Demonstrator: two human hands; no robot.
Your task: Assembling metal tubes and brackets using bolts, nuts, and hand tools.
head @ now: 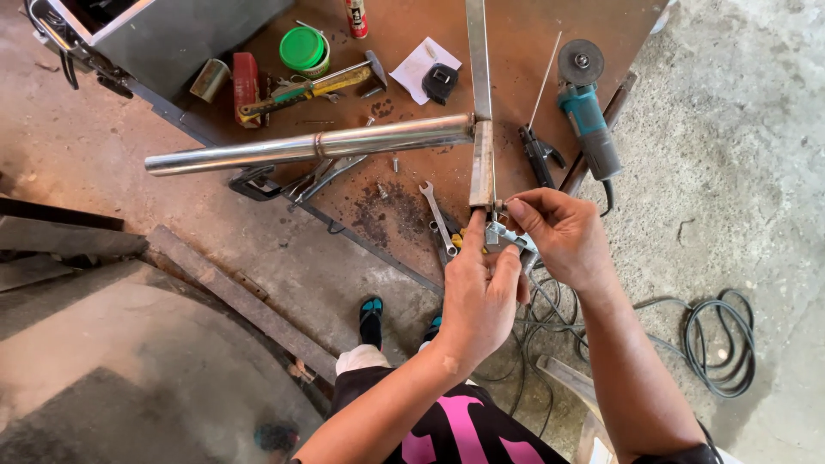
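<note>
A flat steel bar (482,163) runs toward me across a rusty metal table (533,51), joined to a shiny round tube (309,144) that sticks out to the left. At the bar's near end sits a small metal bracket (498,234). My left hand (479,296) pinches this bracket from below, index finger pointing up along the bar. My right hand (554,230) grips the same bracket from the right with thumb and forefinger. What fastens the bracket is hidden by my fingers.
On the table lie a teal angle grinder (589,120), a thin rod (545,80), a welding holder (540,156), a spanner (438,219), a hammer (314,86), a green-lidded tin (304,50) and a paper sheet (418,67). Cables (720,344) coil on the concrete floor at right.
</note>
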